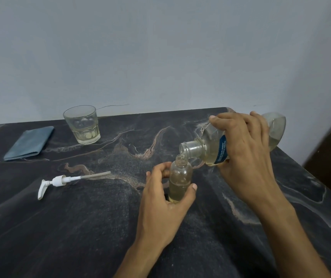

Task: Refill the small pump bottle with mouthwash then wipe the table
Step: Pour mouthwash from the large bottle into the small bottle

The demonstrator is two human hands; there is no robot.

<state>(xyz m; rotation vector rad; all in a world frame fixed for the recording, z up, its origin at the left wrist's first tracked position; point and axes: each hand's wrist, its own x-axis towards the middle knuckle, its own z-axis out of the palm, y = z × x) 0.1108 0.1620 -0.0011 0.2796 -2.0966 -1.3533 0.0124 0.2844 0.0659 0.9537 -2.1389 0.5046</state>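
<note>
Pale yellow mouthwash is seen in the head view about halfway up the small bottle [180, 178], so the refill is judged to be well under way but not finished. The small bottle stands upright on the dark marbled table [80, 227], near the middle, and is steadied by the left hand [165, 197], whose thumb and fingers are curled round its lower half. Its neck is open and uncapped. The large mouthwash bottle [212, 146] is gripped by the right hand [244, 155], fingers wrapped over its body, and is tipped nearly level so that its open mouth sits just above and beside the small bottle's neck. Whether liquid is flowing at this instant cannot be told; only a shallow pool is visible in the large bottle.

The white pump [58, 181] is left lying on its side on the table, well apart to the left, its tube pointing right; it is still to be screwed back on. A folded blue cloth [30, 143] lies untouched at the far left, so the wiping is judged not yet begun. A glass tumbler [82, 125] with a little pale liquid stands near the cloth.

The small bottle is clear, round-shouldered plastic with a threaded neck, narrow enough that spills are judged likely.
</note>
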